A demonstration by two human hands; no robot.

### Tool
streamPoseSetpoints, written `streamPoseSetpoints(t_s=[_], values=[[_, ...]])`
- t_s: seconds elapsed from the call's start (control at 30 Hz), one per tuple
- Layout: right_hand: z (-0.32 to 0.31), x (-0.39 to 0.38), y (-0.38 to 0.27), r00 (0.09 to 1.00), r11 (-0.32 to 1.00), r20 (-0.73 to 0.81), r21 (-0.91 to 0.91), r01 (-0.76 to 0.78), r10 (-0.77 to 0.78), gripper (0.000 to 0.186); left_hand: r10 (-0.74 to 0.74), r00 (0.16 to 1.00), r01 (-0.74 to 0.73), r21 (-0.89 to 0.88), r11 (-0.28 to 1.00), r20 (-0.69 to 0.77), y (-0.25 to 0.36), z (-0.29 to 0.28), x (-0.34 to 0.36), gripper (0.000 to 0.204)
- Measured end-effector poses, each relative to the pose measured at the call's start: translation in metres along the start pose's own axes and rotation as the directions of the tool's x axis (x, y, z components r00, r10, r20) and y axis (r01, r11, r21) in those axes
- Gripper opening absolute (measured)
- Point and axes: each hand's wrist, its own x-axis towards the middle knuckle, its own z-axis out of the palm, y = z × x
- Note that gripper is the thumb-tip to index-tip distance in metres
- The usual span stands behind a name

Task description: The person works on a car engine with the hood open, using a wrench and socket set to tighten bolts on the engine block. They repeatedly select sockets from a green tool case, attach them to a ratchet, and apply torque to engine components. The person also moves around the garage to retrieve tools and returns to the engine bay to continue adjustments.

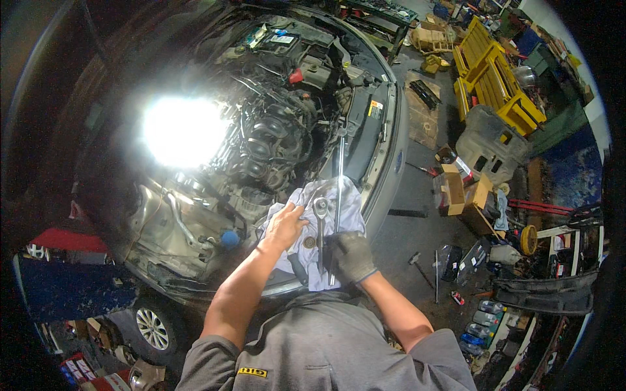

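Observation:
My bare left hand (283, 228) has its fingers curled on a stained whitish cloth (352, 199) spread at the front left corner of the open engine bay. My gloved right hand (349, 257) is closed on a long silver bar (341, 166), which reaches up into the bay along its right side. Between my hands, a ratchet (321, 208) lies on the cloth with a small round metal part (309, 242) beside it. A dark-handled tool (298, 267) lies below my left hand.
Around me are the engine (267, 137), a bright lamp glare (186, 130), a blue cap (229, 239) and the car's front edge (391, 169). Yellow tool drawers (495, 78), cardboard boxes (450, 189), loose tools (435, 277) and bottles (482, 326) stand or lie to the right.

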Motion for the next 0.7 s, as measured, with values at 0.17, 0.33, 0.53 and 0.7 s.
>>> streamPoseSetpoints(t_s=[0.17,0.33,0.53,0.7], values=[[0.003,0.0,-0.006,0.999,0.993,0.026,0.107,0.045,-0.048,0.02,-0.001,0.989,-0.014,-0.102,0.995,-0.145,-0.032,0.014,0.004,0.028],[0.016,0.021,-0.023,0.999,0.998,0.026,0.056,0.041,-0.043,0.03,-0.108,0.992,0.088,-0.256,0.963,-0.068,-0.034,0.01,0.002,0.044],[0.031,0.049,-0.019,0.996,1.0,0.087,0.009,0.018,-0.018,0.042,-0.025,0.999,0.03,-0.149,0.988,0.034,-0.003,-0.015,-0.013,0.072],[0.034,0.052,-0.016,0.987,0.999,0.153,0.036,0.034,-0.04,0.043,0.051,0.997,-0.056,0.085,0.995,0.066,0.007,-0.006,0.01,0.082]])
